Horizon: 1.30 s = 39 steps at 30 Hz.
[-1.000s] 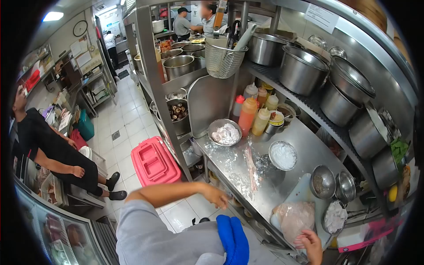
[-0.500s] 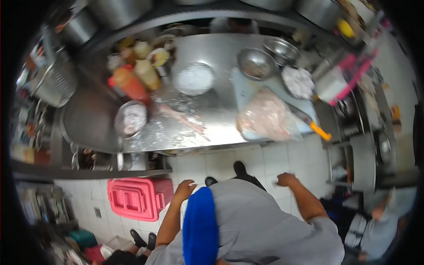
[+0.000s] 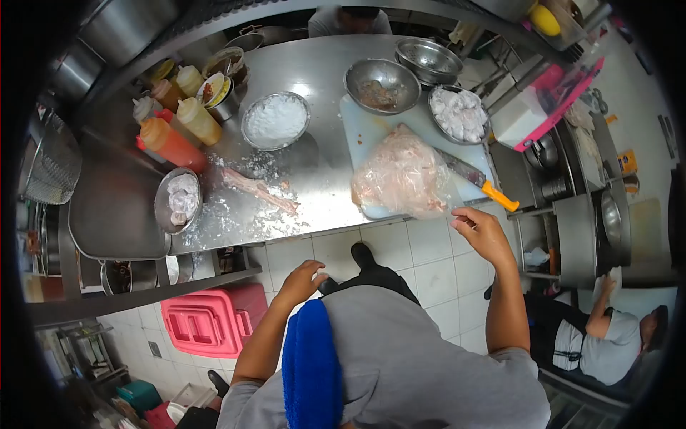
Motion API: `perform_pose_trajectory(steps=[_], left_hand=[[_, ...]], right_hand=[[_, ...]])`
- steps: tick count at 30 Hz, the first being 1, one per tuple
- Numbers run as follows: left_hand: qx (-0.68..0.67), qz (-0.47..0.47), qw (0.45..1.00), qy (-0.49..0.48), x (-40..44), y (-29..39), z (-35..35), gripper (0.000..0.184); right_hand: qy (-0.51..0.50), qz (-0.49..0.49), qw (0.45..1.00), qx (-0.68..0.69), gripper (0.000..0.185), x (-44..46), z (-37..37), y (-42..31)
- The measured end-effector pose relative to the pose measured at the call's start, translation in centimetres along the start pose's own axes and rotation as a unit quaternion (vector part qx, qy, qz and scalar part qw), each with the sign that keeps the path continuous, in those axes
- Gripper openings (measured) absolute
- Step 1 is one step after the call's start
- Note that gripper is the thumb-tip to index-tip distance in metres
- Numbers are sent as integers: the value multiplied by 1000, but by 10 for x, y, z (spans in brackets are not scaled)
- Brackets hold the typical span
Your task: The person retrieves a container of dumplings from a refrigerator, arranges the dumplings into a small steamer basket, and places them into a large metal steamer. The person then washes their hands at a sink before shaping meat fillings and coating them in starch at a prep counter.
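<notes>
My left hand, fingers apart and empty, hangs in front of the steel table. Beside the lower edge of a clear plastic bag of pale meat, my right hand has its fingers loosely spread and holds nothing. The bag lies on a pale cutting board. A knife with an orange handle rests at the board's right side. On the floured table are a long strip of meat and a bowl of white powder. Floured pieces fill a left bowl and a right bowl.
Sauce bottles stand at the back left. Two metal bowls sit behind the board. A pink lidded bin is on the floor at left. Another person is at the lower right, and one is beyond the table.
The view has swung toward the table and the right side. My right hand has risen from beside my body to near the bag. My left hand stays in front of the table.
</notes>
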<state>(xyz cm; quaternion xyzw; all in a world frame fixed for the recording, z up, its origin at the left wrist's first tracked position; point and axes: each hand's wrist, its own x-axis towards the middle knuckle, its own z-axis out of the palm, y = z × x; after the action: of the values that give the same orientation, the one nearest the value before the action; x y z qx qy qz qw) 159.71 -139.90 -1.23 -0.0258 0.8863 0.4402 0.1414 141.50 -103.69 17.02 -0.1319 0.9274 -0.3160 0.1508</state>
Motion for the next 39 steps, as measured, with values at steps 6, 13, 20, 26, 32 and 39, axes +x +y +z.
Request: perform_pose_trajectory(steps=[6, 13, 20, 26, 32, 39], left_hand=[[-60, 31, 992, 108, 39, 126, -30, 24], [59, 325, 898, 291, 150, 209, 10, 28], [242, 271, 921, 140, 141, 194, 26, 35], [199, 200, 941, 188, 141, 210, 33, 41], [305, 173, 888, 298, 153, 209, 36, 37], [329, 198, 881, 275, 164, 191, 48, 25]], right_hand=[[0, -91, 995, 30, 35, 52, 6, 13], [108, -250, 950, -152, 37, 95, 39, 58], [150, -256, 954, -50, 10, 123, 31, 67], [156, -222, 962, 35, 7, 122, 23, 46], [183, -190, 963, 60, 7, 108, 21, 61], [244, -164, 956, 4, 6, 83, 25, 53]])
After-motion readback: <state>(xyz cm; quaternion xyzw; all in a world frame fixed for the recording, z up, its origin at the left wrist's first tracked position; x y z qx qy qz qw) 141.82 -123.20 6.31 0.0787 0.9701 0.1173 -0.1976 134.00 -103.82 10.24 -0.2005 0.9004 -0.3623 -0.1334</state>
